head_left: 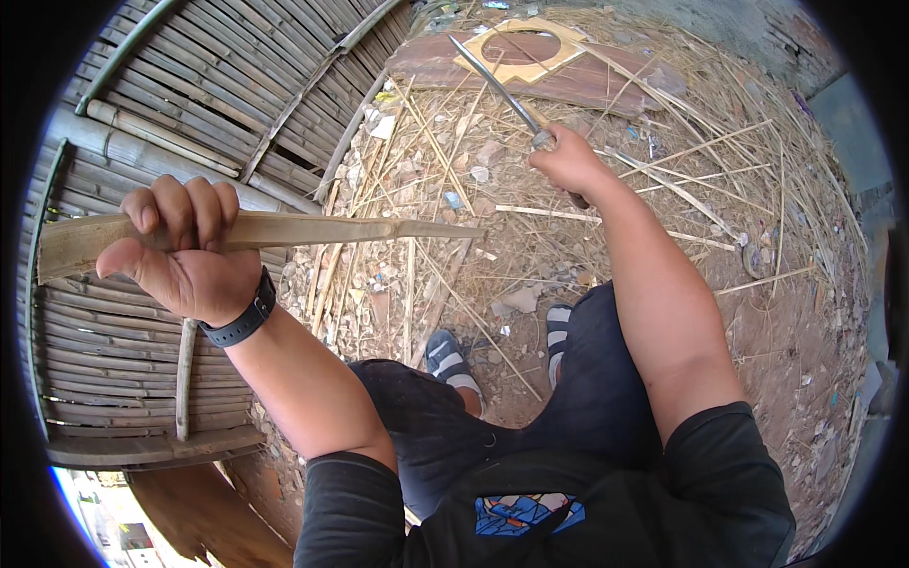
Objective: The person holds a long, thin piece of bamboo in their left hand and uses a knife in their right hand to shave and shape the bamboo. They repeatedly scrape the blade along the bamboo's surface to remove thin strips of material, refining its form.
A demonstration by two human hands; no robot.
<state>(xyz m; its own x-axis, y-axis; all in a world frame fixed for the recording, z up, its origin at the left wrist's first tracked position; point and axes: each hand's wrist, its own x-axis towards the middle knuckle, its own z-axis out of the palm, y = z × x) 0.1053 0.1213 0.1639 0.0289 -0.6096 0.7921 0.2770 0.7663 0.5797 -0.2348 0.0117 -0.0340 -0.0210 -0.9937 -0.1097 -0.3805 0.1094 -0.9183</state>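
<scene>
My left hand [185, 241] is closed around a split bamboo piece [327, 230], pale tan, with a node near its far end. The bamboo lies nearly level across the view, its wide end past my fist at the left and its thin end pointing right. My right hand [571, 163] grips the handle of a long-bladed knife [497, 83]. The blade slants up and to the left, away from me, apart from the bamboo. Part of the handle is hidden inside my fist.
Bamboo slat wall [218, 76] rises on the left. Thin bamboo strips [544, 213] and rubble litter the dirt floor. Ahead lies a brown board [426, 62] with a yellow frame [559, 66] with a round hole on it. A grey wall [682, 21] stands behind.
</scene>
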